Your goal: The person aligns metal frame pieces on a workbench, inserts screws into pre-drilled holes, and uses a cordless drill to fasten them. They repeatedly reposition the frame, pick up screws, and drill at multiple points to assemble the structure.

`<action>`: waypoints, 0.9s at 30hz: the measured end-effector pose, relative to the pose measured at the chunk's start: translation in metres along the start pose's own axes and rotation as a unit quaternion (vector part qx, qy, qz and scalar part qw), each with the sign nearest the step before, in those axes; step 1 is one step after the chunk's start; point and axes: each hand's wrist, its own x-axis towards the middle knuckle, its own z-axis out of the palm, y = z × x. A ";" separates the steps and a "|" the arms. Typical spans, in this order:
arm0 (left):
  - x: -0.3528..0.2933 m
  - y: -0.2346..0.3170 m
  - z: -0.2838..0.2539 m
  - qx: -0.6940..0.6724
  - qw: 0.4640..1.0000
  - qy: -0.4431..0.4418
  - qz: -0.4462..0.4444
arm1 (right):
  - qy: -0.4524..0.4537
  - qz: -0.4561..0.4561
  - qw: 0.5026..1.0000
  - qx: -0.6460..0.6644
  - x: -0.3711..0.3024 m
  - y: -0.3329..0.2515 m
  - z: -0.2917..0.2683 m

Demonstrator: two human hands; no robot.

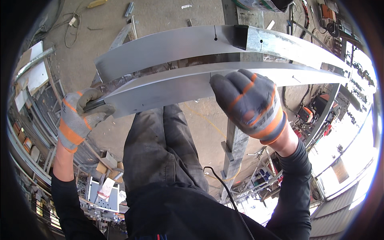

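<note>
Two long silvery metal tubes lie side by side in front of me. On the near tube (168, 90), my left hand (78, 114), in a grey and orange work glove, has its fingers closed round the left end, beside a dark strip at that end. My right hand (250, 102), gloved alike, rests closed at the near tube's upper edge; whatever its fingers hold is hidden. A thin dark line shows on the metal beside its fingertips. The far tube (160, 48) bears a black band (240, 37), small dark holes and a short marked line.
A metal support beam (236, 148) runs under the tubes at right of my legs. Long metal profiles (30, 148) are stacked at left. Cardboard boxes (108, 162) stand at lower left. Tools and an orange-black machine (307, 114) lie at right. A cable (73, 22) lies on the floor.
</note>
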 end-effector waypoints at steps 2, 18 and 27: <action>0.000 0.000 0.001 0.003 1.000 0.003 0.008 | -0.009 -0.035 0.998 -0.055 -0.004 -0.001 0.002; -0.002 -0.003 0.002 0.011 1.000 0.023 -0.004 | 0.107 -0.075 0.986 -0.101 -0.028 0.000 0.038; -0.003 -0.004 0.006 -0.006 0.999 0.031 -0.029 | 0.081 -0.074 0.991 -0.076 -0.029 0.002 0.025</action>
